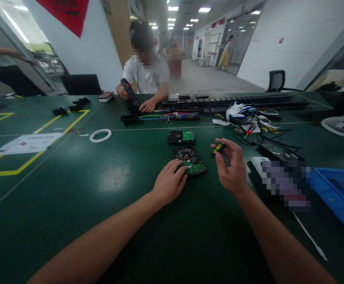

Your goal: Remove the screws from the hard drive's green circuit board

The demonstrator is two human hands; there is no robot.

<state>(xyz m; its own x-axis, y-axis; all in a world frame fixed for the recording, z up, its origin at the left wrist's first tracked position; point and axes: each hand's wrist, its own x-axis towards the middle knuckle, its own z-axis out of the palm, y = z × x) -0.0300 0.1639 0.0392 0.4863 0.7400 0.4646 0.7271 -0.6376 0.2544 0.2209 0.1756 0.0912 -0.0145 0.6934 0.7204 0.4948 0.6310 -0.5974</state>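
A hard drive [186, 155] with a green circuit board [196, 169] on its near side lies on the green table in front of me. My left hand [172, 179] holds it at its left near corner, fingers curled over the board. In my right hand [231, 167] is a black and yellow screwdriver [218, 149], gripped by the handle between thumb and fingers. Its thin shaft points down and left to the right edge of the board; whether the tip touches is too small to tell. Just behind lies a second hard drive [181, 137], with a green board on its right part.
Across the table a person [145, 75] holds a power drill [128, 90] over black parts with coloured wires. To the right are a red screwdriver [250, 130], gloves [239, 111], cables, a circuit board [281, 152] and a blue tray [337, 173]. A white ring [100, 135] lies left.
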